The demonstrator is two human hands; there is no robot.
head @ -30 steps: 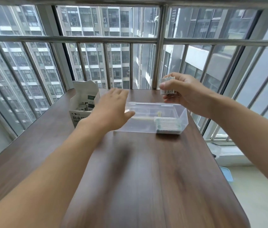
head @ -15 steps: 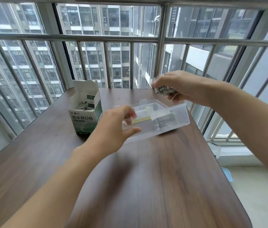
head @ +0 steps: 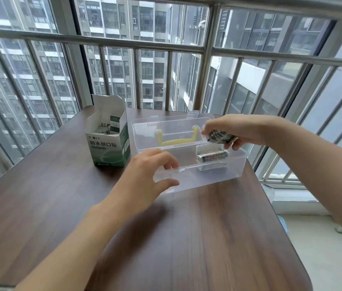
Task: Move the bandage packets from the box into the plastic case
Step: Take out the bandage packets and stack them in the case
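Bandage packets are in three places here, and we take them from left to right. At the left, the green-and-white cardboard box (head: 108,141) stands upright on the dark wood-grain table (head: 218,238) with its top flap open, and some packets (head: 108,128) show inside it. Just beside it sits the clear plastic case (head: 208,177), its lid (head: 166,131) tipped back and a pale yellow handle (head: 176,139) visible through it.

Our left hand (head: 147,175) pinches the near rim of the case between thumb and fingers, steadying it. Inside the case, toward its right end, a stack of packets (head: 212,155) already lies flat.

Our right hand (head: 239,130) hovers over that end, fingers closed on a small bundle of printed packets (head: 220,137).

We judge these packets to be light, thin and flexible, with smooth wrappers that may slide against one another, so a bundle is best pinched across its flat faces near the middle to stop it fanning out. The case looks like thin, rigid, translucent plastic, light enough to skid on the smooth tabletop if not held.
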